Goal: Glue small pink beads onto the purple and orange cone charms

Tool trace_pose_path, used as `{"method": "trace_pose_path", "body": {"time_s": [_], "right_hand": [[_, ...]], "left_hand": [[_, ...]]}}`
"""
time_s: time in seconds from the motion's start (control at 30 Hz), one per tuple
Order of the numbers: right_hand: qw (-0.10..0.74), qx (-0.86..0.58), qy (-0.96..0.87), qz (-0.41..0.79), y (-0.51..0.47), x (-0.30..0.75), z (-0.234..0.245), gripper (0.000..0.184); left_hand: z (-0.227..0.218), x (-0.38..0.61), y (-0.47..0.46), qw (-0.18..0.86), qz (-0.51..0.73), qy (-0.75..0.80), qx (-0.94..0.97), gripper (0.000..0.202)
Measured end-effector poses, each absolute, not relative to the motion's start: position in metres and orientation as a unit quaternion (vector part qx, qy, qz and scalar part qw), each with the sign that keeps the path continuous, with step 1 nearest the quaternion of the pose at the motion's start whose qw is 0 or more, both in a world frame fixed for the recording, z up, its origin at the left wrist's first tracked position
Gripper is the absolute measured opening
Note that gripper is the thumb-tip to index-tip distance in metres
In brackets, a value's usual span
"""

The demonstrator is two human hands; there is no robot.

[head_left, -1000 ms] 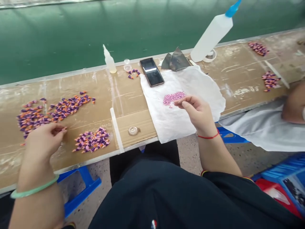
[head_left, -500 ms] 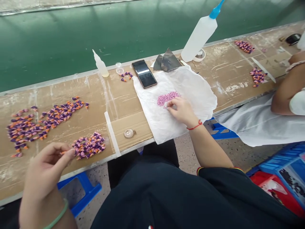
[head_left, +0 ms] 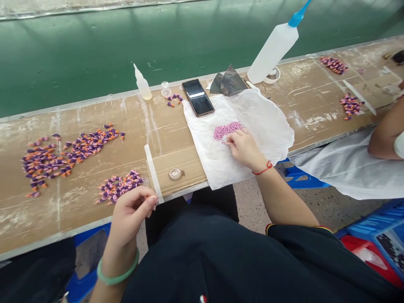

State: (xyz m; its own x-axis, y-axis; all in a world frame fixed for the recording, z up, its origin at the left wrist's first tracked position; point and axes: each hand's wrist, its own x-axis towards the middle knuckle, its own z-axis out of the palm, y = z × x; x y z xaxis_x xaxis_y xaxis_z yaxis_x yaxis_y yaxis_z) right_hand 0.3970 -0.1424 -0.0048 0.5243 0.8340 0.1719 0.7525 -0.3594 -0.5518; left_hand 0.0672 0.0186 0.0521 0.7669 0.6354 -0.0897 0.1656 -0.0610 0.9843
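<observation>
My left hand (head_left: 134, 212), with a green bangle on its wrist, is at the table's front edge. Its thumb and forefinger are pinched together; anything between them is too small to make out. Just behind it lies a heap of small purple, pink and orange pieces (head_left: 118, 185). My right hand (head_left: 243, 148), wearing a red cord, rests over the white cloth (head_left: 217, 170). Its fingers are closed in a pinch at the edge of a spread of tiny pink pieces (head_left: 226, 129), and what they hold is hidden.
Larger groups of purple-orange pieces (head_left: 86, 145) lie at left. A small dropper bottle (head_left: 143, 86), a phone (head_left: 198, 97) and a big blue-tipped bottle (head_left: 274, 52) line the back. A small round clear dish (head_left: 174, 174) sits near the front edge. A co-worker's arm (head_left: 388, 130) is at right.
My left hand has moved right, from the left side of the front heap to its right, still pinched. My right hand stays by the pink pieces. The view has shifted slightly.
</observation>
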Motion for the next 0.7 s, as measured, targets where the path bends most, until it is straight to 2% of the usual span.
{"method": "trace_pose_path", "body": {"time_s": [0.17, 0.27, 0.37, 0.57, 0.7], "right_hand": [[0.387, -0.762, -0.496, 0.152, -0.145, 0.35, 0.023, 0.014], [0.495, -0.696, -0.48, 0.199, -0.141, 0.313, 0.04, 0.015], [0.561, -0.663, -0.47, 0.158, -0.134, 0.284, 0.05, 0.013], [0.54, -0.675, -0.502, 0.017, -0.123, 0.268, 0.053, 0.01], [0.526, -0.657, -0.54, -0.01, -0.124, 0.273, 0.056, 0.014]], "left_hand": [[0.058, 0.107, -0.004, 0.667, 0.159, 0.256, 0.681, 0.003], [0.063, 0.13, -0.015, 0.7, 0.121, 0.219, 0.669, 0.026], [0.062, 0.141, -0.022, 0.723, 0.124, 0.209, 0.647, 0.042], [0.061, 0.137, -0.025, 0.677, 0.149, 0.205, 0.691, 0.043], [0.068, 0.135, -0.023, 0.604, 0.18, 0.19, 0.753, 0.035]]}}
